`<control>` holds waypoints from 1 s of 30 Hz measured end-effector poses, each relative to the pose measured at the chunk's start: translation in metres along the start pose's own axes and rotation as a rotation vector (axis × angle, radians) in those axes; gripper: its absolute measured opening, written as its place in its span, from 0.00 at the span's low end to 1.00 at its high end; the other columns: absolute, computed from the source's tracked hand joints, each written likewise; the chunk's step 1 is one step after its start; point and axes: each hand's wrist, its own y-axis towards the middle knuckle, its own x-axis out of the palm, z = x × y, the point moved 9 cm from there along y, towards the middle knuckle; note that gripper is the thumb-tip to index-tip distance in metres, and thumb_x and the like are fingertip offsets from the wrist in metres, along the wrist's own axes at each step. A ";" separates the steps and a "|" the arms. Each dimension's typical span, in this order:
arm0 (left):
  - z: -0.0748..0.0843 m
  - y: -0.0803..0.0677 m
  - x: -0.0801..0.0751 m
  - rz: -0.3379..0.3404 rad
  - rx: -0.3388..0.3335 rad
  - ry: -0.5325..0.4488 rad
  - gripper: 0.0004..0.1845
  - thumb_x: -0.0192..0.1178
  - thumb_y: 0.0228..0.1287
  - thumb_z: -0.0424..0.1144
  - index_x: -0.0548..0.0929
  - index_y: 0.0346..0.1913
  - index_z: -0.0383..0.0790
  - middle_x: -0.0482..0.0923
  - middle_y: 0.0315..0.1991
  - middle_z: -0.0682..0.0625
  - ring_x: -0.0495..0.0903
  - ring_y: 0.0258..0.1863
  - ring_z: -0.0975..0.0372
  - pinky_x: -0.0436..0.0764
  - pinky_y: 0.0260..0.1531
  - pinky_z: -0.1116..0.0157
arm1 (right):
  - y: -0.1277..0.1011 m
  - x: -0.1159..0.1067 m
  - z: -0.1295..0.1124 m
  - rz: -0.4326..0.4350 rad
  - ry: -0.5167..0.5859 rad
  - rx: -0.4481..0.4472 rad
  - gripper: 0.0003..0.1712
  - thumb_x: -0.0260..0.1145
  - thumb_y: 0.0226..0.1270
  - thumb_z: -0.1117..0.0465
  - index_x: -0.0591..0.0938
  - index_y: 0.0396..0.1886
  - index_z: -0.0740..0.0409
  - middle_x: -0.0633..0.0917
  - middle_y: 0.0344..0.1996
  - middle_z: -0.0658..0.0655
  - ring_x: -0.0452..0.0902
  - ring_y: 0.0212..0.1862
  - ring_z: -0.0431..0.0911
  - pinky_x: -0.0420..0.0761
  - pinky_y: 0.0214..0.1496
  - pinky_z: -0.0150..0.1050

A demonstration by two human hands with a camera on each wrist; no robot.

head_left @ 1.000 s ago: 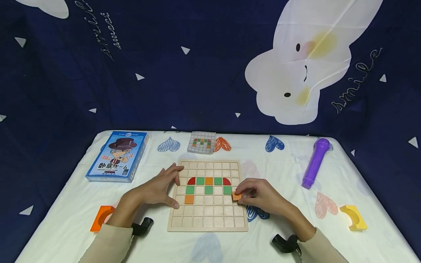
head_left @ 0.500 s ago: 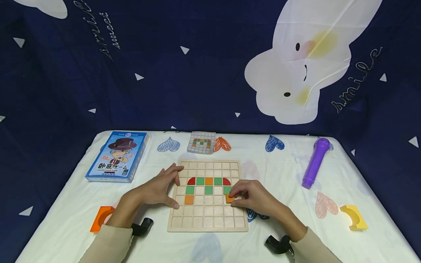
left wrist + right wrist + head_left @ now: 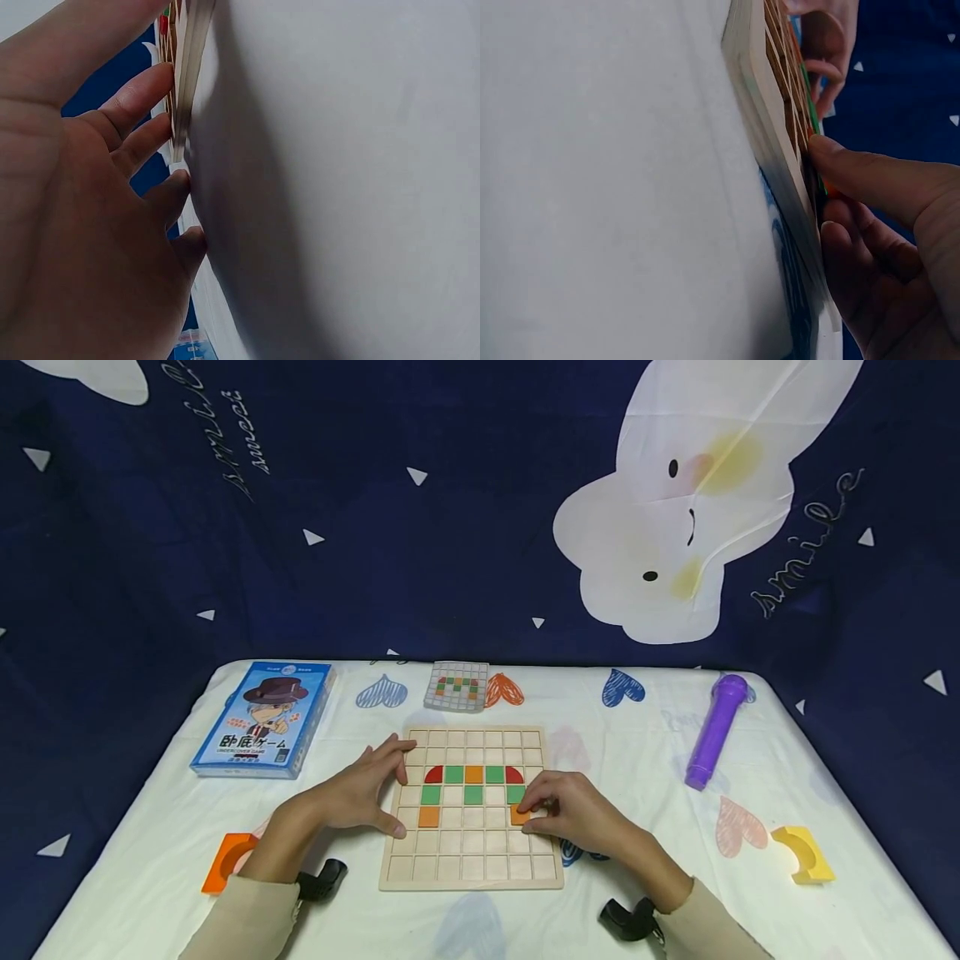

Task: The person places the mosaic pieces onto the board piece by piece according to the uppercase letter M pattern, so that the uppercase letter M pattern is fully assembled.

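A square wooden grid board [image 3: 472, 878] lies in front of me, with red quarter-round, green and orange tiles set in its cells. My left hand [image 3: 351, 795] rests along its left edge, thumb and fingers spread, as the left wrist view also shows. The right hand [image 3: 581, 810] pinches an orange square tile [image 3: 517, 817] between thumb and fingers, over a cell right below the green tile [image 3: 515, 793] at the right end of the second coloured row. In the right wrist view, the right thumb [image 3: 855, 169] reaches over the board's edge and the fingers partly hide the tile.
Behind the board lies a small pattern card [image 3: 456, 703] with a similar coloured design. A blue game box [image 3: 262, 718] is at the back left, a purple microphone-shaped toy [image 3: 716, 735] at the right. An orange arch block [image 3: 227, 864] and a yellow one [image 3: 808, 856] flank the hands.
The right hand has carried the orange tile leftward from the board's right edge to the cell under the right-hand green tile. The left hand has stayed at the left edge.
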 end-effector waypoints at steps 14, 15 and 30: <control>0.001 0.000 0.000 -0.002 0.006 0.007 0.31 0.84 0.39 0.50 0.73 0.40 0.46 0.55 0.81 0.41 0.40 0.84 0.38 0.39 0.80 0.35 | 0.000 0.002 0.001 -0.005 0.008 -0.005 0.07 0.79 0.56 0.59 0.91 0.36 0.49 0.87 0.37 0.43 0.81 0.39 0.36 0.83 0.41 0.28; 0.001 0.000 0.000 -0.002 0.004 0.008 0.31 0.84 0.39 0.50 0.73 0.40 0.46 0.55 0.81 0.41 0.40 0.84 0.38 0.39 0.80 0.35 | 0.000 0.002 0.001 -0.002 0.007 -0.012 0.07 0.79 0.56 0.59 0.91 0.36 0.49 0.87 0.36 0.43 0.81 0.40 0.35 0.83 0.42 0.28; 0.001 -0.001 -0.001 0.003 0.001 0.006 0.31 0.84 0.39 0.49 0.73 0.40 0.46 0.55 0.81 0.41 0.40 0.84 0.39 0.39 0.80 0.35 | 0.002 0.005 0.001 -0.014 0.022 0.006 0.06 0.79 0.57 0.58 0.92 0.36 0.48 0.87 0.36 0.42 0.81 0.42 0.33 0.84 0.46 0.30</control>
